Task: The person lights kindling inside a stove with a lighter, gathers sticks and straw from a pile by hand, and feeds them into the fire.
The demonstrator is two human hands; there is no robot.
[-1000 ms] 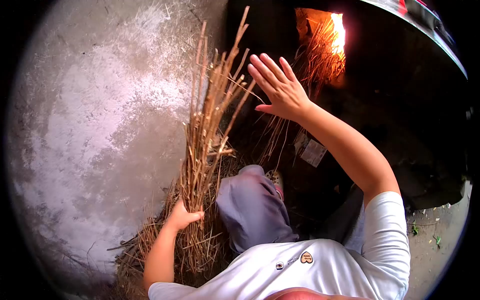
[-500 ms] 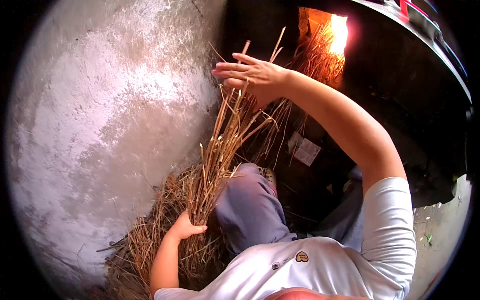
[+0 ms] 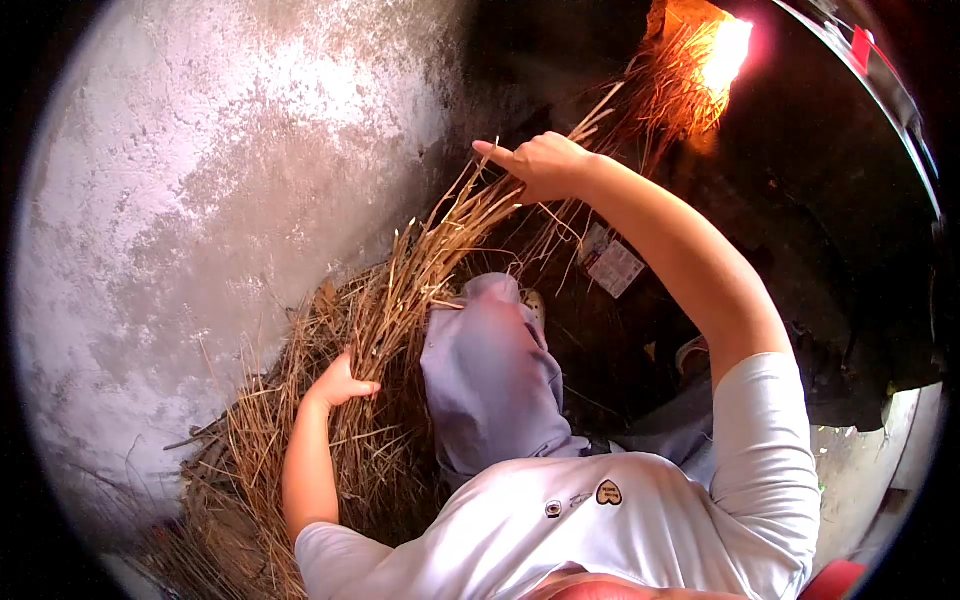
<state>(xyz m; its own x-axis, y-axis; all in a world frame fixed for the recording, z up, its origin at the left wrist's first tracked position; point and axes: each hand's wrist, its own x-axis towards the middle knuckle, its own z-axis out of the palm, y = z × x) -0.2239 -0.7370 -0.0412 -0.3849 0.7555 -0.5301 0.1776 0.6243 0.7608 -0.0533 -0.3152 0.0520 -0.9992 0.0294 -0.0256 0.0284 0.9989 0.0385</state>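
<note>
A long bundle of dry stalks [image 3: 440, 250] slants from the lower left up toward the fire. My left hand [image 3: 342, 384] is closed around its lower end, thumb pointing right. Near the upper end, my right hand [image 3: 545, 166] is wrapped over the stalks with its index finger stretched out to the left; part of its grip is hidden beneath the hand. Just beyond, the burning straw [image 3: 685, 85] sticks out of a glowing stove opening [image 3: 690, 15], apart from my right hand.
A heap of straw and twigs [image 3: 270, 480] lies along the pale rough wall [image 3: 200, 250] at left. My bent knee [image 3: 492, 300] is close beside the bundle. On the dark floor lies a printed scrap of paper [image 3: 614, 268]. A curved stove edge [image 3: 860, 80] runs along the upper right.
My right hand has closed from spread fingers onto the stalks. The bundle now leans further right, toward the fire. My left hand still holds its lower end; the view has shifted.
</note>
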